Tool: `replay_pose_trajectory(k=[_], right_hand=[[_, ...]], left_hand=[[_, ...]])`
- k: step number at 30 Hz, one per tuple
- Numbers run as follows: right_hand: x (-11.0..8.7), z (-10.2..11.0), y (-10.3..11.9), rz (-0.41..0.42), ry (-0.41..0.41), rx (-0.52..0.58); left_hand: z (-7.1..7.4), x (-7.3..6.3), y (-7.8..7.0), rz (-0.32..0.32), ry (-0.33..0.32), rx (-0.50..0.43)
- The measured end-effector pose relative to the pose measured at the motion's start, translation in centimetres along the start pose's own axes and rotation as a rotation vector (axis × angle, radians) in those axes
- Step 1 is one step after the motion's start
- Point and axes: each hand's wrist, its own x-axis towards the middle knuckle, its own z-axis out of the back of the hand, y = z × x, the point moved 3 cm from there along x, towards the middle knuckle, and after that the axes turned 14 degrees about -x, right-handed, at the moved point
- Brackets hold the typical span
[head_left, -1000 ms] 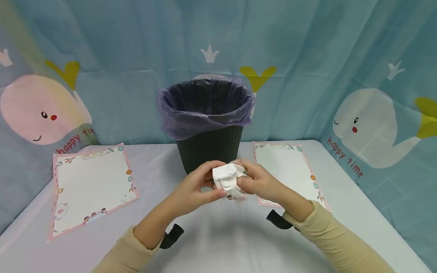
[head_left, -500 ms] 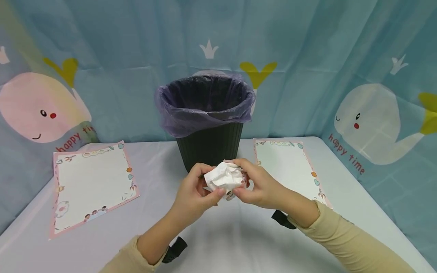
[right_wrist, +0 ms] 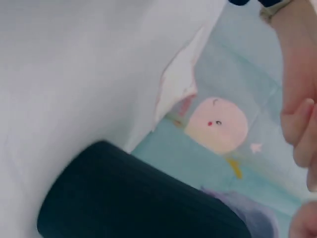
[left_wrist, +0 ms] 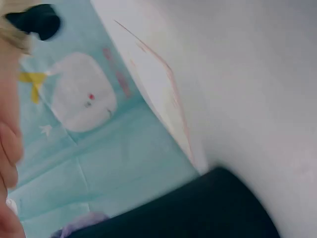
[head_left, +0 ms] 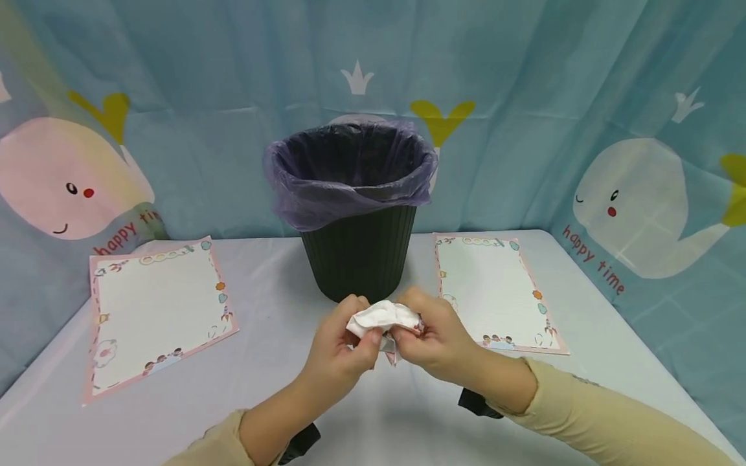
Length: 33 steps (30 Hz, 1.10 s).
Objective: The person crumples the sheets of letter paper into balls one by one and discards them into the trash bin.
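Observation:
A crumpled sheet of white paper [head_left: 384,315] with a pink printed edge is bunched between both hands, just in front of the bin. My left hand [head_left: 335,349] grips its left side, thumb on the near face and fingers curled behind. From the other side my right hand [head_left: 443,343] grips the paper the same way, its knuckles raised. Parts of the sheet are hidden inside the fingers. Behind the hands stands a dark ribbed trash bin [head_left: 358,259], lined with a purple plastic bag [head_left: 344,206] folded over the rim.
One flat pink-bordered sheet [head_left: 160,317] lies on the left of the white table [head_left: 262,285], and a similar sheet [head_left: 492,291] on the right. A blue curtain [head_left: 233,162] with whale prints hangs around the back and sides. A black wrist mount [head_left: 479,402] sits under the right forearm.
The paper has been squeezed into a smaller, flatter bundle. Both hands have closed more tightly around it and come slightly lower and nearer, away from the bin.

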Motion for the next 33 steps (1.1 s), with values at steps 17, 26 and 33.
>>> replay_pose_trajectory(k=[17, 26, 33], right_hand=[[-0.4, -0.5, -3.1, -0.325, 0.332, 0.010], [-0.2, 0.7, -2.5, 0.129, 0.308, -0.173], [-0.2, -0.1, -2.4, 0.353, 0.076, -0.219]], left_hand=[[3.4, 0.3, 1.9, 0.513, -0.143, -0.083], [2.4, 0.2, 0.5, 0.367, -0.031, -0.085], [1.6, -0.3, 1.1, 0.316, -0.040, -0.080]])
